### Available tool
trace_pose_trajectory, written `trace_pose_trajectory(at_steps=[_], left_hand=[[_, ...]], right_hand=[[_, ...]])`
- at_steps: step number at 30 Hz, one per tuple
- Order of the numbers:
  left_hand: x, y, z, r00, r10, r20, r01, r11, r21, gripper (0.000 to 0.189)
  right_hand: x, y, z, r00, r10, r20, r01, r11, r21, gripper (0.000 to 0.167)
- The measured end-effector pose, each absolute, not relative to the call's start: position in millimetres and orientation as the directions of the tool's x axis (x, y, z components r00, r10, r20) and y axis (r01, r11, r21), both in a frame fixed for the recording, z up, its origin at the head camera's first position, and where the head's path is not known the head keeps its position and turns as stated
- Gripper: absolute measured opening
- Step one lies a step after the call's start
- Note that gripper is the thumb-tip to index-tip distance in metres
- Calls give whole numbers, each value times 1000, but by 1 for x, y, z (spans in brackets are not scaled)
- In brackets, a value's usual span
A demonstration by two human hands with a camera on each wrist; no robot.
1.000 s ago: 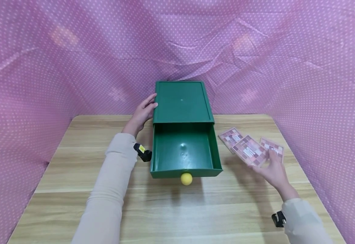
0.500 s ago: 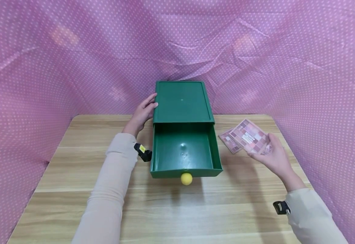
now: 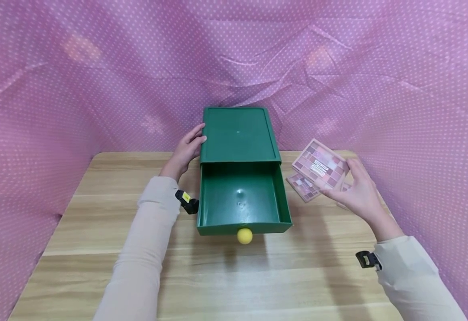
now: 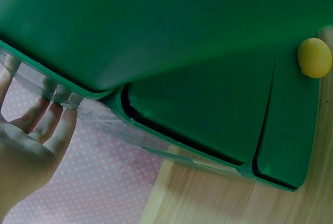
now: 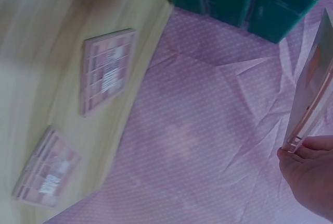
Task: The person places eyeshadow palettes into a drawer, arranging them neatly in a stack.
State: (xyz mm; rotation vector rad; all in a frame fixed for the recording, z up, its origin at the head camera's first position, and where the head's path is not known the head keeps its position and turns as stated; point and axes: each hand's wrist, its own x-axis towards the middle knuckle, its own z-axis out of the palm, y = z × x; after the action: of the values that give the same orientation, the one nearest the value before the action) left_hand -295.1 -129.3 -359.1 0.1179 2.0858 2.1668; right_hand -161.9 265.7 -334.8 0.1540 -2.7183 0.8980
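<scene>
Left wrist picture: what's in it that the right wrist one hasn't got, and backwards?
Only the left wrist view shows the yellow knob and left hand. Only the right wrist view shows the right hand, the held palette, a second palette and a third palette. Both show the green drawer box, pink dotted cloth and wooden table.

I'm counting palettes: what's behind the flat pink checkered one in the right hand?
Behind the held palette, the head view shows a second palette, partly covered, on the pale wooden table. A third palette mostly hides behind the right hand; the right wrist view shows both.
</scene>
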Motion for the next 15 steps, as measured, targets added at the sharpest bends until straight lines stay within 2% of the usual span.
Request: trace_pose_trajectory(at_steps=[5, 15], left_hand=[[-294, -127, -360, -988, 147, -45, -51, -33, 998, 46], [-292, -128, -358, -990, 136, -39, -43, -27, 999, 45]], right_hand=[[-161, 258, -325, -962, -35, 271, -192, 790, -582, 92], [-164, 238, -310, -966, -112, 235, -238, 745, -624, 99]])
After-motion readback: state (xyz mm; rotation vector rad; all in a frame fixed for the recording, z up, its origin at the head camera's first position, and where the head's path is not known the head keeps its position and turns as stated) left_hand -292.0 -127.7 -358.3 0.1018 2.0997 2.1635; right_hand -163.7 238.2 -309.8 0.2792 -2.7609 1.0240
